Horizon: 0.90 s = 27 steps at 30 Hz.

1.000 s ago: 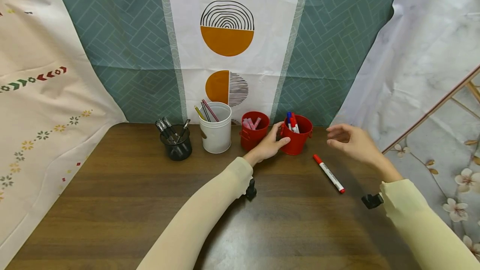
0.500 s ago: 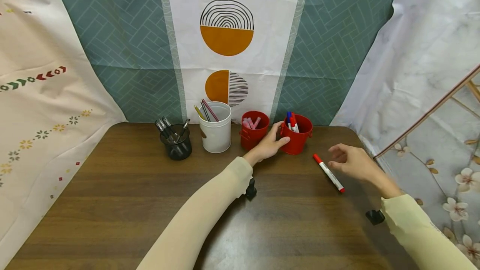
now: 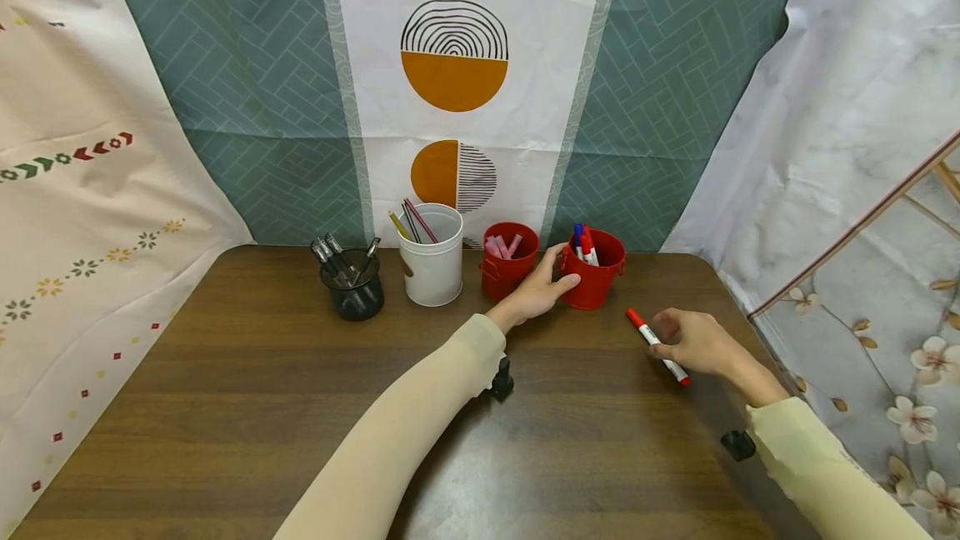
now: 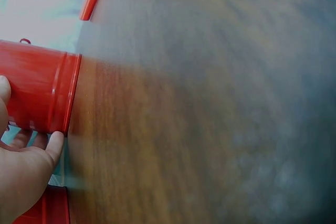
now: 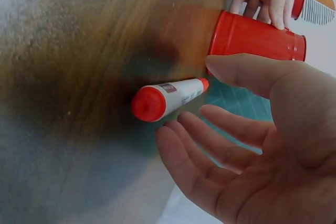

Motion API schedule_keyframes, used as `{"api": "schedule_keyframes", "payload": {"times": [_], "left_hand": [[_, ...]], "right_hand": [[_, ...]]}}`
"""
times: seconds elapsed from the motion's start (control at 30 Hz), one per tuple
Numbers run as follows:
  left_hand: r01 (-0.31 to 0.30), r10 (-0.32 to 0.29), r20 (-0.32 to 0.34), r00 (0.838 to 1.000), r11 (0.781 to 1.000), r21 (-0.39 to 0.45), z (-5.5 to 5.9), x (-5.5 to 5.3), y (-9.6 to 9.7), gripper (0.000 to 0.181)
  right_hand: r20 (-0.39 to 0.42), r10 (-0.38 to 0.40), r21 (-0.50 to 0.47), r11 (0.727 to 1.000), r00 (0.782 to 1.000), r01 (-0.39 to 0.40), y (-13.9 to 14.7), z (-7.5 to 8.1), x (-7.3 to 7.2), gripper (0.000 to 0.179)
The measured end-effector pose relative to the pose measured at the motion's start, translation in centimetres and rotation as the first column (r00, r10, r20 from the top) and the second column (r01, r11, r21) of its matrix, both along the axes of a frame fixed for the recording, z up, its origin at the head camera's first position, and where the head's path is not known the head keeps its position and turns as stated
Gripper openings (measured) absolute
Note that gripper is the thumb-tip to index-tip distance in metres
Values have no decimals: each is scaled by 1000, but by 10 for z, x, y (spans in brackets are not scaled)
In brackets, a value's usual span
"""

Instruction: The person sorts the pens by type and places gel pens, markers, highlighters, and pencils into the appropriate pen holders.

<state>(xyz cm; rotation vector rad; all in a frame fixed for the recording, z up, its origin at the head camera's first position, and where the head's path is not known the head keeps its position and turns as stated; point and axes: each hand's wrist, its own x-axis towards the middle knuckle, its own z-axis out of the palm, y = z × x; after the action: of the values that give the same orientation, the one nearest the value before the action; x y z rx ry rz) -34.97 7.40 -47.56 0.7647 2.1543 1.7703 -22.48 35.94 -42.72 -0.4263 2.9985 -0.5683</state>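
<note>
A white marker (image 3: pixel 655 342) with a red cap and red end lies slanted on the wooden table. My right hand (image 3: pixel 699 342) hovers right over it in the head view, thumb and fingers parted. In the right wrist view a gap separates the fingers from the marker (image 5: pixel 178 94). My left hand (image 3: pixel 534 290) holds the left side of a red bucket (image 3: pixel 594 280), thumb in front and fingers round its side, also seen on the bucket (image 4: pixel 34 85) in the left wrist view. Inside that bucket stand a blue-capped marker (image 3: pixel 578 238) and red-capped markers (image 3: pixel 588 247).
Left of my hand stands a smaller red bucket (image 3: pixel 504 275) with pink sticks. Further left are a white bucket (image 3: pixel 438 275) with pencils and a black mesh cup (image 3: pixel 357 303) with several pens. The table (image 3: pixel 300 423) ends at a hanging cloth (image 3: pixel 637 148) behind.
My right hand has come down and slightly toward me, from beside the red bucket to over the marker. The left hand and the buckets stay as they were.
</note>
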Motion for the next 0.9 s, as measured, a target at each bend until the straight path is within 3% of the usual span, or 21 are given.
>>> {"api": "schedule_keyframes", "payload": {"times": [0.23, 0.63, 0.9], "left_hand": [[0, 0, -6, 1000, 1000, -3, 0, 0, 0, 69], [3, -3, 5, 1000, 1000, 6, 2, 2, -1, 70], [15, -16, 52, 998, 1000, 26, 24, 15, -6, 68]], "right_hand": [[50, -15, 20, 1000, 999, 14, -2, -3, 2, 49], [22, -20, 30, 999, 1000, 19, -7, -9, 3, 33], [39, -15, 11, 1000, 999, 15, -6, -10, 2, 29]]}}
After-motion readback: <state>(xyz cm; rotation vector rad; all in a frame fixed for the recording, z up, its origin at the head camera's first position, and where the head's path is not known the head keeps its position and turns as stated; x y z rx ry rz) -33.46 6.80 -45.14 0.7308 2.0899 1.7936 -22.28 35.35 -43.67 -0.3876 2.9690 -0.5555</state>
